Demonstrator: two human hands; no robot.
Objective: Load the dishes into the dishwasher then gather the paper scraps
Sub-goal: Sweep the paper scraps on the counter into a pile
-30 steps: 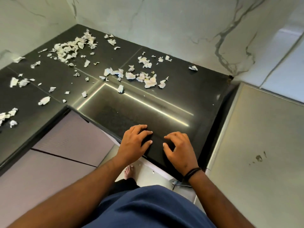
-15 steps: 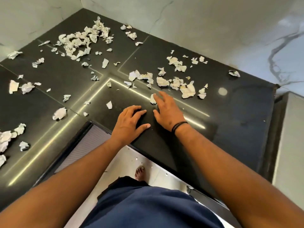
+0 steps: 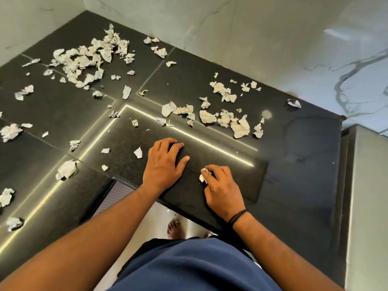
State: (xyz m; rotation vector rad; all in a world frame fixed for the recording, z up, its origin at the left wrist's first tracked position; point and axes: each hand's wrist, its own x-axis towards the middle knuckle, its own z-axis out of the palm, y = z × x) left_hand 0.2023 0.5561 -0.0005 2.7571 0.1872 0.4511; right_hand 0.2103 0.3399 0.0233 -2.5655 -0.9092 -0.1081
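- Paper scraps (image 3: 225,119) scattered over the dark countertop (image 3: 294,148): big heap far-left near the corner, a band across the middle, loose bits along the left side. No dishes or dishwasher in view.
- Right hand (image 3: 223,187): fingers curled, pinching one small crumpled scrap (image 3: 203,175) at the fingertips, near the counter's front edge.
- Left hand (image 3: 162,162): flat on the counter, fingers spread, holding nothing. Small scrap (image 3: 138,152) just beside it.
- Handling, my guess: scraps v. light, soft, crumpled, prob. tear easily; will skid on the polished stone and shift w/ any draught from a fast sweep.
- Where to grip: raised crumpled edges for a fingertip pinch; flat bits won't lift clean, so slide them to the counter edge or rake w/ the side of the palm into the heap, then scoop w/ both hands.
- Risk: tiny flecks left behind or pushed off the front edge onto the floor.
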